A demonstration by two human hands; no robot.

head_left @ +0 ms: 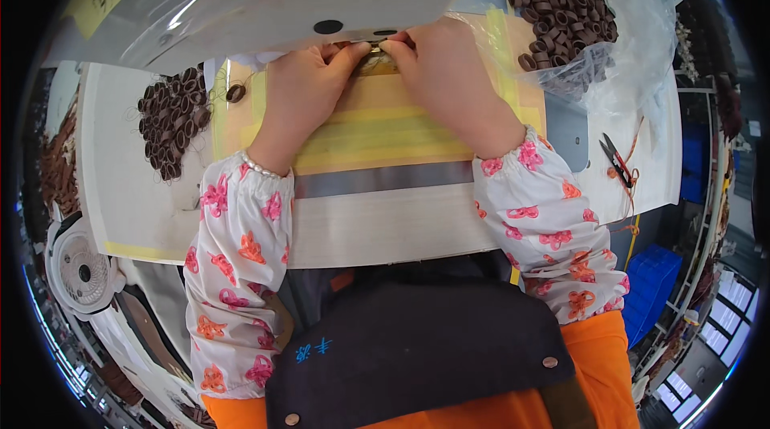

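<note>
My left hand (309, 82) and my right hand (449, 76) meet under the front of a white sewing machine (281, 8). Both have thumb and fingers pinched together, the thumb tips almost touching. Between them is a small dark piece that I cannot make out, mostly covered by the fingertips. Yellow tape (361, 140) covers the work surface below my wrists. To the left lies a heap of small brown loops (175, 120) with loose threads, and a single brown loop (235, 93) sits apart from it, nearer my left hand.
A clear plastic bag (638, 44) at the far right holds many brown loops (561, 16). Small scissors (618, 160) lie on the white table (377, 228) by an orange cord (636, 140). Below the table stand a white fan (80, 273) on the left and a blue crate (651, 293) on the right.
</note>
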